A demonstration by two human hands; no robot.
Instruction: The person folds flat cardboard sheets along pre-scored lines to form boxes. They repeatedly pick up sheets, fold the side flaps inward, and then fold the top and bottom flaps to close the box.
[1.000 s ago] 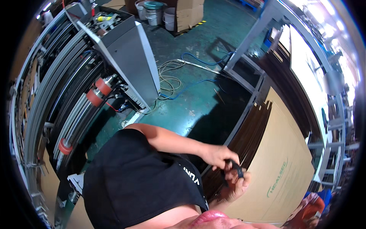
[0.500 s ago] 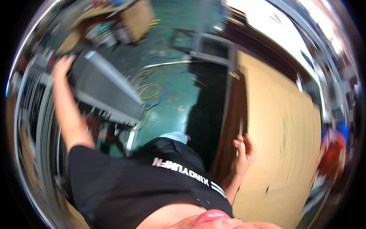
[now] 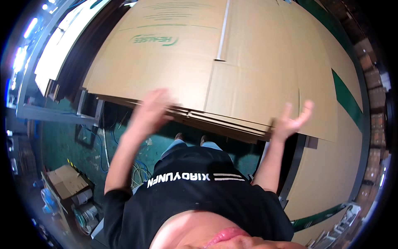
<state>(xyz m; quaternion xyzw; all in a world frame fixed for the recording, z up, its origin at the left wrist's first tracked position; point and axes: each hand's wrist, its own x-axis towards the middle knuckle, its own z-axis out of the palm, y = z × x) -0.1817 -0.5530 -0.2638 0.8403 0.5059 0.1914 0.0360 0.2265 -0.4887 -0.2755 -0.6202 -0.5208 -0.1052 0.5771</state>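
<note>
A stack of flat brown cardboard sheets lies in front of me, with green print on the top sheet. My left hand is at the near edge of the stack, left of the middle. Motion smears its fingers, so whether they hold anything does not show. My right hand is over the near edge farther right, its fingers spread and nothing in it.
More cardboard with a green band lies to the right. A grey metal frame stands at the left. On the green floor are loose hoses, and an open cardboard box is at the lower left.
My view has swung right, from the grey machine to the cardboard stack. My left hand has left the machine and come to the stack's edge. My right hand's fingers have spread.
</note>
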